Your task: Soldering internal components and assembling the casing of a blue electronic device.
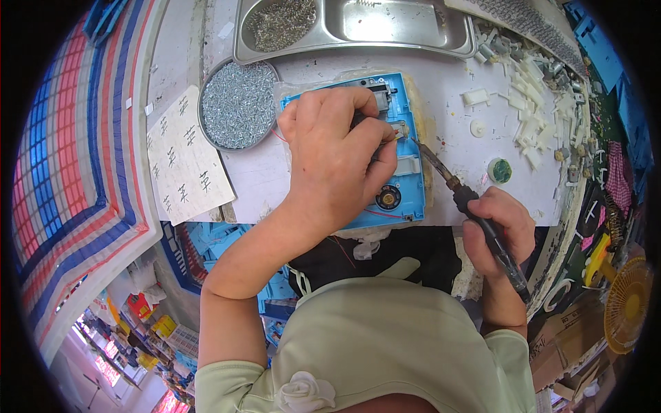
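Note:
A blue plastic housing (411, 196) lies on the table in front of me. Inside it are a round black speaker (388, 197), a white part (409, 165) and a grey piece with metal near the top. My left hand (334, 148) bends over the housing, its thumb and fingers pinched together beside a small metal contact (400, 129); what they hold is hidden. In my right hand (501, 227) is a soldering iron (490, 230), gripped by its black handle. Its thin tip points up and left, close to the contact; whether they touch I cannot tell.
Left of the housing stands a round bowl (201, 118) of small screws, beside a sheet of handwritten paper (189, 162). A metal tray (399, 49) with small parts lies behind. White plastic pieces (530, 131) and a small round green-topped tin (499, 170) are at right.

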{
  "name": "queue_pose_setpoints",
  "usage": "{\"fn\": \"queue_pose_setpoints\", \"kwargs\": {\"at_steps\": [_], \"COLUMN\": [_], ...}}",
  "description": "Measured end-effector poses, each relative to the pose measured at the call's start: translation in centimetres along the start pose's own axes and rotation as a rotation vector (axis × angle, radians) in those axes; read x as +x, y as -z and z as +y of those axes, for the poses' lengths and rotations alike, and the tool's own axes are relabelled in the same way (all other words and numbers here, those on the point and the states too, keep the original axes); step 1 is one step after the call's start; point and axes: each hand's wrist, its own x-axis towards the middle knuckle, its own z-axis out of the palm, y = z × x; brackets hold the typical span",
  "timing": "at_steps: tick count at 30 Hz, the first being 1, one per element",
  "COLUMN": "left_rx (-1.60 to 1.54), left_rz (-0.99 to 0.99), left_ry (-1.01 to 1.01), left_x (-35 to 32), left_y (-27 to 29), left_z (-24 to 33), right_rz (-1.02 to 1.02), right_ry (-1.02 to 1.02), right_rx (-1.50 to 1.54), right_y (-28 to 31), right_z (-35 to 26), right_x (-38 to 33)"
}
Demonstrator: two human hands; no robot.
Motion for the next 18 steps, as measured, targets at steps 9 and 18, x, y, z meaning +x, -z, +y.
{"fn": "queue_pose_setpoints", "kwargs": {"at_steps": [9,18], "left_rx": [-0.002,-0.016], "left_rz": [-0.004,-0.026], "left_ry": [0.002,0.003], "left_x": [0.08,0.11], "left_y": [0.12,0.59], "left_z": [0.08,0.15], "right_rz": [-0.010,-0.008], "right_ry": [0.003,0.026], "right_rx": [-0.002,-0.003], "right_y": [0.16,0.22], "right_z": [-0.07,0.17], "right_x": [0.06,0.18]}}
